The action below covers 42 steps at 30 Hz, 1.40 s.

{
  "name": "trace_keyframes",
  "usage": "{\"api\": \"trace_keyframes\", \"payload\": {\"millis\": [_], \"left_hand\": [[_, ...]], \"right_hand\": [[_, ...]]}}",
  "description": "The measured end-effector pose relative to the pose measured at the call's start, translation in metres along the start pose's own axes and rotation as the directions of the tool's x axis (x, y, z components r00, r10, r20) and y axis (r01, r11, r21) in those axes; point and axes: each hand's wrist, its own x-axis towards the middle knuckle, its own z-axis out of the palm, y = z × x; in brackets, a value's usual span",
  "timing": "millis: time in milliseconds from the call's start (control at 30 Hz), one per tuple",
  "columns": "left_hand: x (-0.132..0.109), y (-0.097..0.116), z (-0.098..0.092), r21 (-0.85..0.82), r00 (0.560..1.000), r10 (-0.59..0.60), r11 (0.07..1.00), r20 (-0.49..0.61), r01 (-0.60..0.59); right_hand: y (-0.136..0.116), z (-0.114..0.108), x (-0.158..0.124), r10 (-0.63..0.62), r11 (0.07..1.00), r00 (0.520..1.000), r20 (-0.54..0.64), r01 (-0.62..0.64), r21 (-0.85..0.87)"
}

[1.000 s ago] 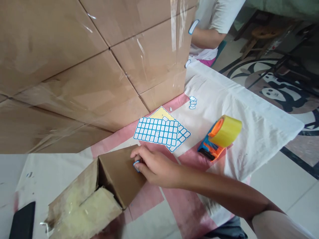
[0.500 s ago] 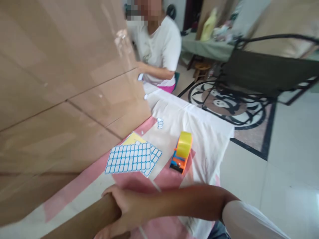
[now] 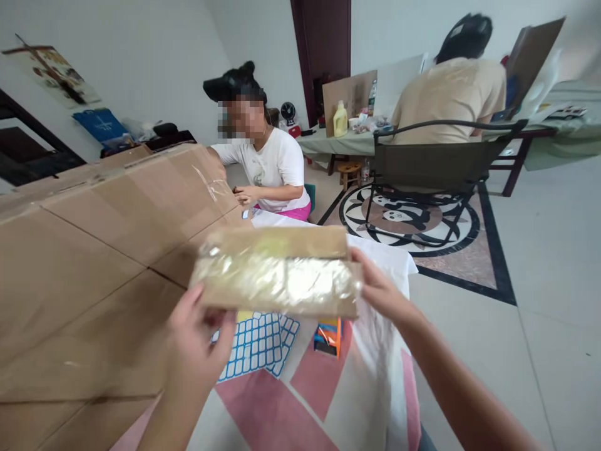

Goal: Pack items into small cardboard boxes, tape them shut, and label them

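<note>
A long cardboard box [image 3: 323, 241] with shiny clear tape across it is raised above the table, slightly blurred. My left hand [image 3: 201, 332] grips its lower left end, thumb in front. At its right end, my right hand [image 3: 378, 285] is closed on the edge. Below the box lie label sheets [image 3: 253, 344] with blue-outlined white stickers, partly covered by it. An orange and blue tape dispenser [image 3: 328, 338] stands just right of the sheets, its upper part hidden behind the box.
Stacked cardboard boxes [image 3: 94, 300] line the left of the pink and white tablecloth [image 3: 277, 410]. Across the table sits a person in a white shirt [image 3: 277, 166]. Another person in a beige shirt [image 3: 451, 94] sits beyond, in a dark folding chair [image 3: 422, 163].
The cardboard box has come up from the lower left to the middle, now held at both ends. My left hand has come into view. The camera has tilted up, showing a second person.
</note>
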Motion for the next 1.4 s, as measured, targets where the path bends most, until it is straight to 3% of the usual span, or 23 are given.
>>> {"api": "trace_keyframes", "payload": {"millis": [100,167,267,333,400,533,767,867,933,1033,1133,1233,1300,1400], "left_hand": [[0.063,0.021,0.077,0.002,0.983,0.085,0.996,0.166,-0.087],[0.084,0.038,0.13,-0.141,0.951,0.161,0.982,0.263,-0.128],[0.084,0.054,0.195,-0.188,0.916,0.203,0.972,0.347,-0.145],[0.076,0.056,0.222,-0.168,0.913,0.182,0.978,0.364,-0.128],[0.072,0.051,0.234,-0.141,0.916,0.152,0.984,0.372,-0.106],[0.08,0.034,0.235,-0.109,0.916,0.103,0.992,0.389,-0.065],[0.119,-0.006,0.242,-0.119,0.936,-0.084,0.984,0.341,0.131],[0.118,-0.024,0.233,-0.156,0.938,-0.155,0.965,0.31,0.211],[0.099,-0.034,0.216,-0.206,0.944,-0.158,0.953,0.289,0.223],[0.041,-0.051,0.171,-0.275,0.951,-0.149,0.935,0.269,0.224],[-0.033,-0.068,0.114,-0.298,0.941,-0.213,0.91,0.261,0.288],[-0.098,-0.08,0.062,-0.248,0.893,-0.373,0.867,0.253,0.433],[-0.131,-0.085,0.037,-0.209,0.857,-0.474,0.834,0.201,0.511],[-0.17,-0.091,0.021,-0.176,0.804,-0.592,0.788,0.051,0.591]], "right_hand": [[0.026,-0.056,0.006,-0.046,0.992,0.994,-0.101,0.034,-0.12],[0.055,-0.074,0.01,-0.023,0.984,0.994,-0.109,0.003,-0.18],[0.101,-0.081,0.013,0.059,0.972,0.99,-0.131,-0.087,-0.218],[0.124,-0.079,0.015,0.076,0.968,0.985,-0.152,-0.11,-0.228],[0.139,-0.078,0.02,0.061,0.964,0.982,-0.179,-0.104,-0.246],[0.157,-0.075,0.049,-0.001,0.959,0.966,-0.258,-0.072,-0.274],[0.16,-0.037,0.144,-0.005,0.829,0.972,-0.236,-0.128,-0.545],[0.146,-0.015,0.173,0.043,0.777,0.974,-0.224,-0.174,-0.606],[0.132,0.0,0.185,0.035,0.738,0.971,-0.236,-0.184,-0.649],[0.104,0.027,0.198,-0.065,0.704,0.98,-0.189,-0.089,-0.705],[0.078,0.06,0.215,-0.199,0.617,0.978,0.06,0.173,-0.767],[0.064,0.09,0.231,-0.198,0.52,0.951,0.238,0.308,-0.797],[0.062,0.1,0.235,-0.178,0.522,0.955,0.237,0.296,-0.8],[0.066,0.1,0.23,-0.214,0.56,0.963,0.161,0.256,-0.788]]}}
